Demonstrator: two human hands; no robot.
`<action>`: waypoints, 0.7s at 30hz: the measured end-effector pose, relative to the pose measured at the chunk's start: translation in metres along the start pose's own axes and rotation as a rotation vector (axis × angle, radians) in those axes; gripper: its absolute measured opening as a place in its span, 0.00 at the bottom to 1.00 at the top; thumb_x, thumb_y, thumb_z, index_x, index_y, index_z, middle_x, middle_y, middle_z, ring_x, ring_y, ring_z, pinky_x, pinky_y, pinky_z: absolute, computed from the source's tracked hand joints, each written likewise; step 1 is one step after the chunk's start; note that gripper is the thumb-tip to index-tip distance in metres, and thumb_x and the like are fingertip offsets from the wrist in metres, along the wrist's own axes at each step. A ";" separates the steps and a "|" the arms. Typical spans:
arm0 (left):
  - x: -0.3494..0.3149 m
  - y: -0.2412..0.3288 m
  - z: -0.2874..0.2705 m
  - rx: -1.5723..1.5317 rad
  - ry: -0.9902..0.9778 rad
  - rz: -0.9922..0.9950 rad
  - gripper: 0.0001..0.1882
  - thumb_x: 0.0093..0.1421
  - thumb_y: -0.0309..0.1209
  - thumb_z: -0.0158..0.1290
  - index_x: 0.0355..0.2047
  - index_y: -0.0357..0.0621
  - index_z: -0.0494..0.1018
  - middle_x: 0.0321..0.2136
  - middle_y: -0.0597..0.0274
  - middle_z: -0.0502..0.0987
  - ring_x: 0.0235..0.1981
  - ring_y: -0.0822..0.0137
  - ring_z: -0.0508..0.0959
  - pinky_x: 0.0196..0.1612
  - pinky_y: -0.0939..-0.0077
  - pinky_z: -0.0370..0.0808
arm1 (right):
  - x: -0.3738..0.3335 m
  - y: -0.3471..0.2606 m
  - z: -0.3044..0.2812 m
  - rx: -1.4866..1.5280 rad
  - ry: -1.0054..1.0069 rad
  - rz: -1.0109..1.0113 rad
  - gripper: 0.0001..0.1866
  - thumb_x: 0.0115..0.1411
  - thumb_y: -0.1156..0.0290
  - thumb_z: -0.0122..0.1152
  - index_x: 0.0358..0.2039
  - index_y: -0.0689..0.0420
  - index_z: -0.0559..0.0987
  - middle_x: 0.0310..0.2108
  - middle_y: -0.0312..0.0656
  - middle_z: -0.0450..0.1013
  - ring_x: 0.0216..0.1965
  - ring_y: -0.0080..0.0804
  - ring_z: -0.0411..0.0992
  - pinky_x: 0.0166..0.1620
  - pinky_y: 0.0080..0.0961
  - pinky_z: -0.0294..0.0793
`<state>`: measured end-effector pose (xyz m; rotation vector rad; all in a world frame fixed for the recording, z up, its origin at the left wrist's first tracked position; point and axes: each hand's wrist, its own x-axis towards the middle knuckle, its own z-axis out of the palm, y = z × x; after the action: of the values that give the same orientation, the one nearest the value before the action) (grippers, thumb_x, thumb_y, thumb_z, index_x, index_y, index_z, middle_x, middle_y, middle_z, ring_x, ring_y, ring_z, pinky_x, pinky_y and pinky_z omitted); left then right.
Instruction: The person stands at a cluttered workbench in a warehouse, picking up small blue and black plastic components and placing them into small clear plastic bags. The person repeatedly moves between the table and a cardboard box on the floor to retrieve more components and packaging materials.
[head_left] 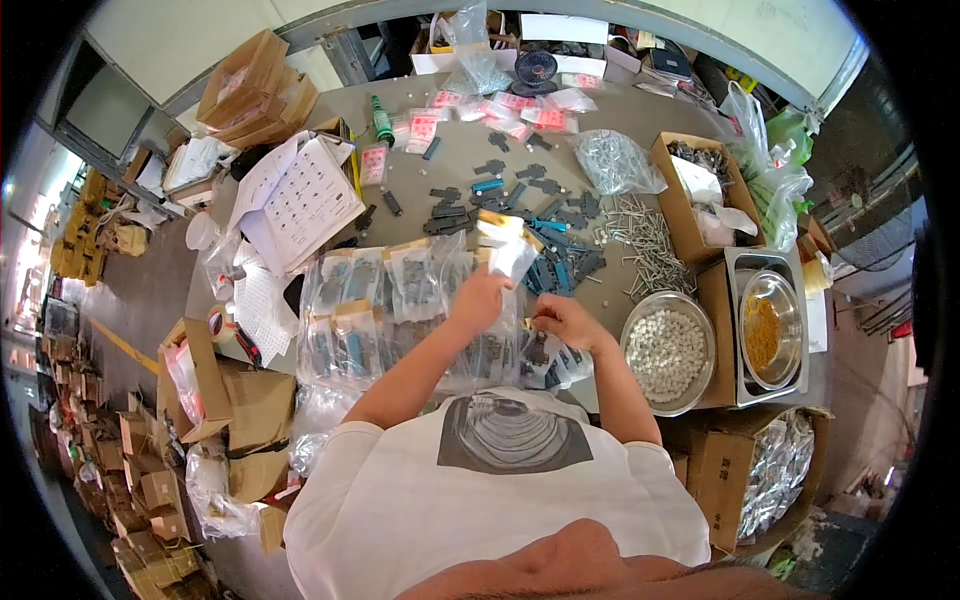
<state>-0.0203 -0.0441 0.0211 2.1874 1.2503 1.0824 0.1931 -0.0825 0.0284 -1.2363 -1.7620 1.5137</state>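
My left hand (482, 302) is closed on a small packet (508, 245), shiny white with gold-brown at its upper edge, raised above the table. To its right, my right hand (570, 322) has its fingers pinched together at the top of a clear plastic bag (555, 368) with dark parts inside. Under and left of my left forearm lie rows of filled clear bags (350, 340) with brown top strips. Beyond my hands spreads a loose heap of dark grey and blue parts (560, 262), partly hidden by the packet.
Right of my hands are loose screws (645, 240), a metal bowl of white pieces (667, 355) and a bowl of orange-yellow pieces (765, 335). An open carton (705, 190) stands behind them. Printed sheets (300, 200) lie left; red-and-white packets (510, 108) and a small fan (536, 70) are at the back.
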 end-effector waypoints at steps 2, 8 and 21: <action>-0.002 0.006 0.002 -0.052 -0.202 0.006 0.08 0.54 0.29 0.46 0.26 0.39 0.73 0.22 0.46 0.72 0.28 0.45 0.71 0.33 0.58 0.68 | 0.000 -0.011 -0.007 0.142 0.031 -0.045 0.03 0.56 0.76 0.57 0.31 0.58 0.73 0.25 0.34 0.70 0.27 0.22 0.66 0.32 0.21 0.66; 0.005 0.023 0.005 -0.253 -0.397 0.067 0.16 0.60 0.35 0.45 0.20 0.36 0.70 0.17 0.49 0.69 0.20 0.52 0.67 0.26 0.60 0.63 | 0.013 -0.028 -0.010 0.054 0.213 -0.115 0.02 0.57 0.77 0.55 0.31 0.60 0.73 0.23 0.32 0.66 0.26 0.18 0.62 0.31 0.18 0.64; 0.013 0.024 0.003 -0.250 -0.262 -0.113 0.14 0.55 0.35 0.53 0.23 0.34 0.70 0.14 0.48 0.65 0.15 0.63 0.66 0.21 0.67 0.61 | 0.031 -0.037 -0.006 -0.078 0.281 -0.109 0.05 0.55 0.75 0.58 0.28 0.63 0.75 0.22 0.37 0.71 0.24 0.20 0.66 0.28 0.21 0.66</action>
<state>-0.0009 -0.0455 0.0403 1.9696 1.0479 0.8266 0.1723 -0.0515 0.0598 -1.2971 -1.6845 1.1580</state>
